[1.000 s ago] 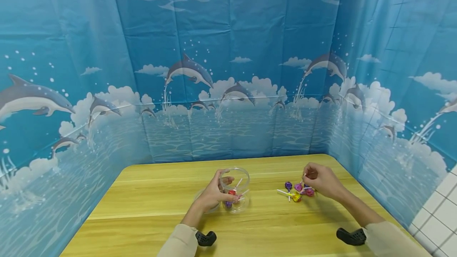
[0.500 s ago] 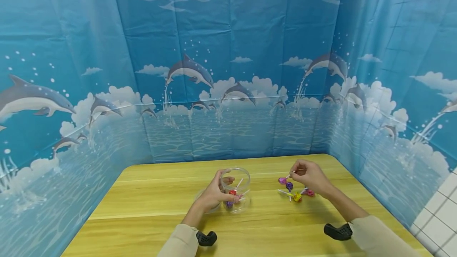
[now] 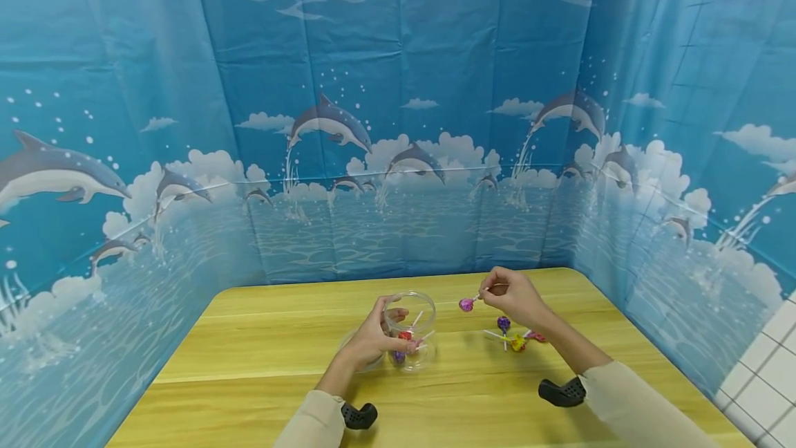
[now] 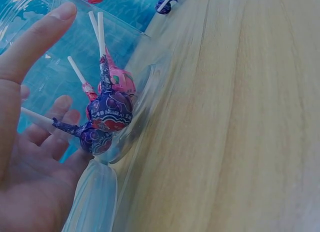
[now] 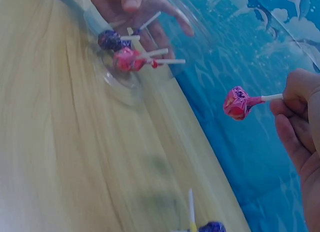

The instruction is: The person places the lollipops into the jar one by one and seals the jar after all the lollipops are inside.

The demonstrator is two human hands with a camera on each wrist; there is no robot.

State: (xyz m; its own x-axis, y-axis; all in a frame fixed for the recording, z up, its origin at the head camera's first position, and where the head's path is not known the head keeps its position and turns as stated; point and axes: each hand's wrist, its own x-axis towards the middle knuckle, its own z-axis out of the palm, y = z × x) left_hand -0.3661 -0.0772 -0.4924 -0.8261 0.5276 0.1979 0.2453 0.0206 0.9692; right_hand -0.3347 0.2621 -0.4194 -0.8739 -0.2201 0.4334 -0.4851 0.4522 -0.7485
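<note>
My left hand (image 3: pixel 373 341) curls round a clear plastic jar (image 3: pixel 428 320), thumb on the near side and fingers behind. Several wrapped lollipops lie inside, including a purple one (image 4: pixel 110 111) and a pink one (image 4: pixel 123 82). The jar's wide mouth shows at the top in the head view. To the right of the jar, above the table, my right hand (image 3: pixel 515 296) pinches a pink lollipop (image 5: pixel 237 103) by the end of its white stick. The candy points toward the jar and stays apart from it.
On the wooden table (image 3: pixel 261 337), a purple lollipop (image 3: pixel 504 324), a yellow one (image 3: pixel 517 343) and a pinkish-red one (image 3: pixel 537 337) lie right of the jar. A clear round piece (image 3: pixel 375 366) shows partly under my left hand. A dolphin-print curtain (image 3: pixel 398 227) hangs behind the table.
My right hand has lifted the pink lollipop out of the pile and carried it left toward the jar. My left hand and the jar have stayed in place.
</note>
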